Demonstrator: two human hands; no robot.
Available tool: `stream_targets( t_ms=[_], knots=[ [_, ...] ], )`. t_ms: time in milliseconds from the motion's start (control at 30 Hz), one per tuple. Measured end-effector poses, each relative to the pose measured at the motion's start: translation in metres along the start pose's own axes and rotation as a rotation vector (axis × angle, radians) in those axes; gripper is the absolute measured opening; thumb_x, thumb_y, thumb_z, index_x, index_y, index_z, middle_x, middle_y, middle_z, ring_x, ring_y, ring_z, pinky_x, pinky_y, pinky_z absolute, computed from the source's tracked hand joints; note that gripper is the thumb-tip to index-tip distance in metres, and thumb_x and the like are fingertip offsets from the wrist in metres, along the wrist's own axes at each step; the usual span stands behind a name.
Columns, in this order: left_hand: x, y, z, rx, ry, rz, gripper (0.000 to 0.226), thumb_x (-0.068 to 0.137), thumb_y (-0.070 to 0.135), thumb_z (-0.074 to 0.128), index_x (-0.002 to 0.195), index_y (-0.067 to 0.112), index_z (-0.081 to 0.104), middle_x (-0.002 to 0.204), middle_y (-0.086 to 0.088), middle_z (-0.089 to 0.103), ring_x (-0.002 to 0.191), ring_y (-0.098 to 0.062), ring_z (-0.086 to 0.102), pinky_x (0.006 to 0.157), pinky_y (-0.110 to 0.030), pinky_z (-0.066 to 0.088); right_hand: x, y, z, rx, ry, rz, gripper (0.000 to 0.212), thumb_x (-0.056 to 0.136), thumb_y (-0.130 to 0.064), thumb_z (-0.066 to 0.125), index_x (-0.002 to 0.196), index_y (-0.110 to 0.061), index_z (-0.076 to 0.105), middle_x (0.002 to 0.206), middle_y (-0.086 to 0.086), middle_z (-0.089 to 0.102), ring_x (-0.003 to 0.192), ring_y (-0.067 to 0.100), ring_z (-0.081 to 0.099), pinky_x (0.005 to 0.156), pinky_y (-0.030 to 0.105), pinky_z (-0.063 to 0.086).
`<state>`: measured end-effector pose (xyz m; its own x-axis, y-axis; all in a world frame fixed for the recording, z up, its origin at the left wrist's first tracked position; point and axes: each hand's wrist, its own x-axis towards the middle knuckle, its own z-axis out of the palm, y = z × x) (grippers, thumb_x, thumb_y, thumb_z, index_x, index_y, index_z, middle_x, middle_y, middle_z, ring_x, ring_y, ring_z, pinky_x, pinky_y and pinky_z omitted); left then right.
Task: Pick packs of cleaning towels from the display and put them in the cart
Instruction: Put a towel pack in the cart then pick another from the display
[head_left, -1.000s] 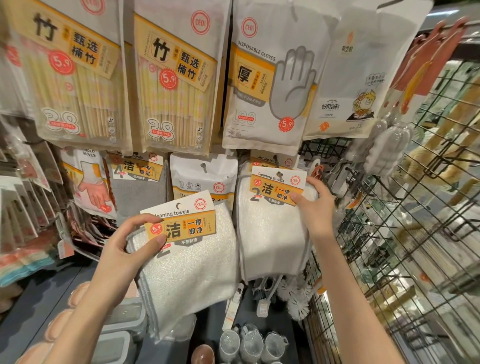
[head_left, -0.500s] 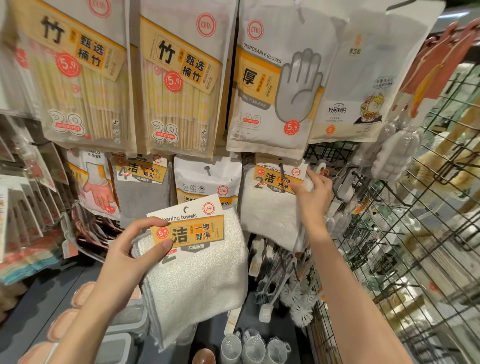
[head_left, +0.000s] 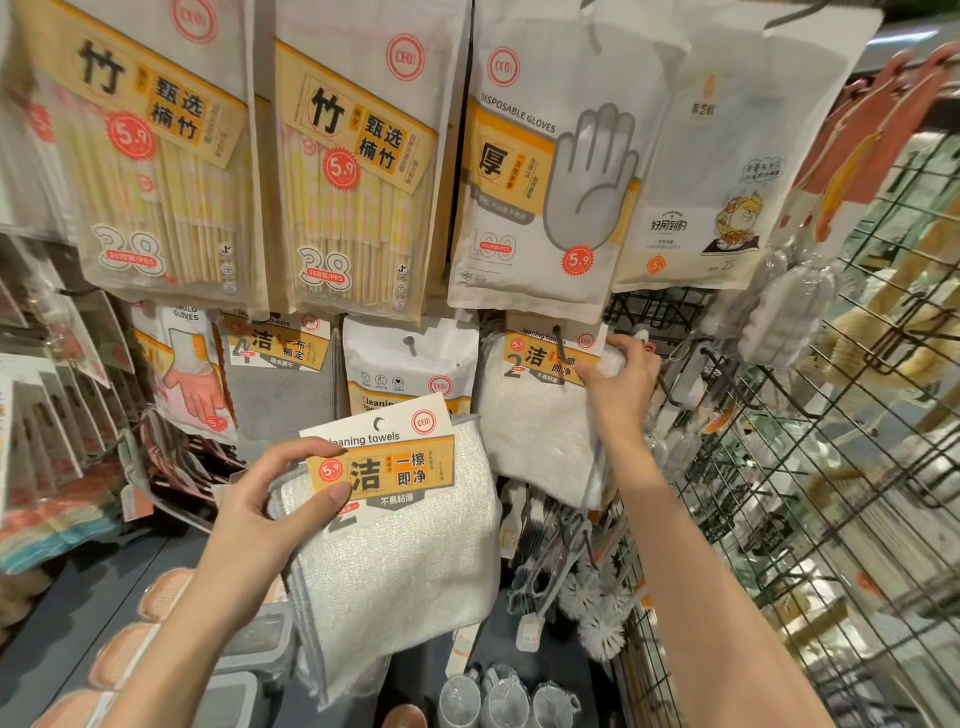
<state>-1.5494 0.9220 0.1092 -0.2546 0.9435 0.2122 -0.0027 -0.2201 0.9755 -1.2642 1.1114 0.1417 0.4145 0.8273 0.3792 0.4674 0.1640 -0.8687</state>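
Behind my right hand (head_left: 621, 387), the hanging pack (head_left: 540, 410) is partly hiding, fingers pinching its card; my left hand (head_left: 270, 512) is pinching another pack (head_left: 400, 540) before the crowded rack (head_left: 810, 467).

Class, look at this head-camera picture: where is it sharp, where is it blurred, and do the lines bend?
Head view: the towel pack in the left hand is sharp; the wire rack at the right edge is smeared; hanging packs lean outward towards the corners, typical wide-angle bending; lighting is even, without strong glare.
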Motion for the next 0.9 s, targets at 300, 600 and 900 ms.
stream_targets(
  t_ms=[300, 600, 900],
  knots=[
    [-0.002, 0.001, 0.004, 0.000, -0.021, -0.015, 0.028, 0.073, 0.010, 0.072, 0.085, 0.034, 0.068, 0.102, 0.009, 0.070, 0.099, -0.019, 0.066, 0.086, -0.038, 0.052, -0.007, -0.001, -0.011, -0.079, -0.046, -0.020, 0.048, 0.081, -0.018, 0.072, 0.123, -0.011, 0.050, 0.131, 0.008, 0.037, 0.101, 0.008, 0.041, 0.084, 0.015, 0.031],
    [-0.003, 0.004, 0.010, -0.007, -0.053, 0.029, 0.036, 0.075, 0.003, 0.071, 0.081, 0.038, 0.068, 0.096, 0.020, 0.069, 0.089, -0.002, 0.066, 0.076, -0.016, 0.054, -0.052, -0.007, -0.040, -0.002, -0.058, -0.087, 0.041, 0.082, -0.008, 0.069, 0.119, -0.018, 0.054, 0.115, -0.004, 0.036, 0.106, 0.013, 0.049, 0.100, 0.022, 0.041],
    [-0.004, 0.008, 0.027, -0.020, -0.105, 0.010, 0.029, 0.068, 0.020, 0.074, 0.087, 0.040, 0.068, 0.102, 0.016, 0.069, 0.097, -0.011, 0.066, 0.084, -0.031, 0.053, -0.114, -0.042, -0.045, 0.184, -0.640, -0.161, 0.041, 0.071, -0.023, 0.078, 0.106, -0.035, 0.059, 0.116, -0.012, 0.050, 0.103, -0.003, 0.051, 0.090, 0.015, 0.044]
  ],
)
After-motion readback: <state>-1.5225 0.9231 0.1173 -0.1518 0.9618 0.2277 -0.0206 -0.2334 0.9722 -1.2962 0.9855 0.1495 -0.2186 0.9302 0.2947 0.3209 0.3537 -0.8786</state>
